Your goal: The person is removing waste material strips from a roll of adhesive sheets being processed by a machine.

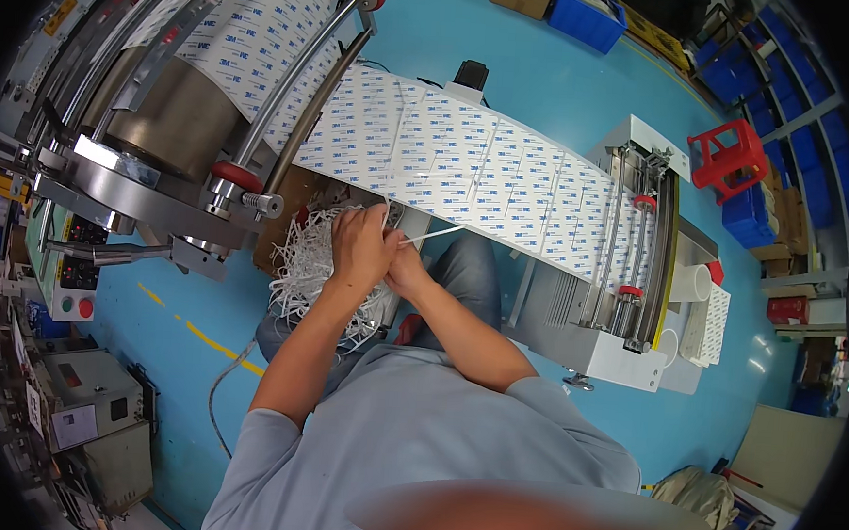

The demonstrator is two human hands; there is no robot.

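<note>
A long white sheet [431, 159] with blue print runs from the roller machine at left to the machine at right. At its near edge my left hand [359, 248] is closed, with a thin white strip [386, 211] at its fingertips. Just right of it and lower, my right hand [405, 268] is closed on a narrow white waste strip [436, 235], which slants up to the sheet's near edge. The fingertips of both hands are partly hidden. Below and left of my hands lies a heap of tangled white strips [300, 262].
The roller machine [176, 119] stands at left, with metal bars and red collars. At right is a cutting machine [591, 319] with rollers, white cups [693, 283] beyond it. A red stool [728, 155] and blue bins [587, 17] stand farther off. A cable [218, 388] lies on the floor.
</note>
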